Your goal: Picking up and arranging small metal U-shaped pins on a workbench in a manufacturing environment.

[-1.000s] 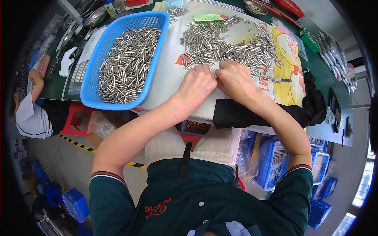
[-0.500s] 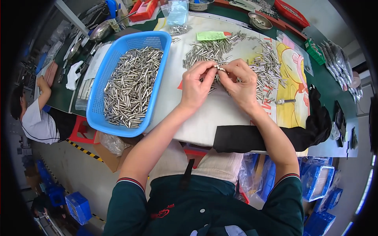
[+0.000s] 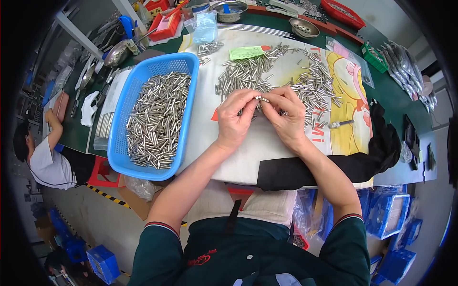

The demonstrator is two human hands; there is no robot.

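My left hand [image 3: 234, 117] and my right hand [image 3: 290, 117] meet over the cloth-covered table, fingertips pinched together. Between them is a short row of small metal pins [image 3: 262, 98], with their shiny ends showing; how many each hand holds is hidden by the fingers. Just beyond my hands lies a loose heap of metal pins [image 3: 242, 75], with a green paper slip [image 3: 245, 52] on top. More pins [image 3: 318, 86] are scattered to the right. A blue plastic basket [image 3: 194, 78], largely filled with similar pins [image 3: 160, 119], stands to the left of my hands.
A black cloth sleeve [image 3: 286, 172] lies along the near edge, under my right forearm. Right of the pins is a small tool with a dark shaft [image 3: 341, 124]. Metal bowls [image 3: 304, 28] and red trays [image 3: 342, 13] line the back. Another person [image 3: 50, 155] sits at far left.
My view has shifted, so the table and basket sit lower in the picture. Both hands stay together at the pins, with slight finger movement.
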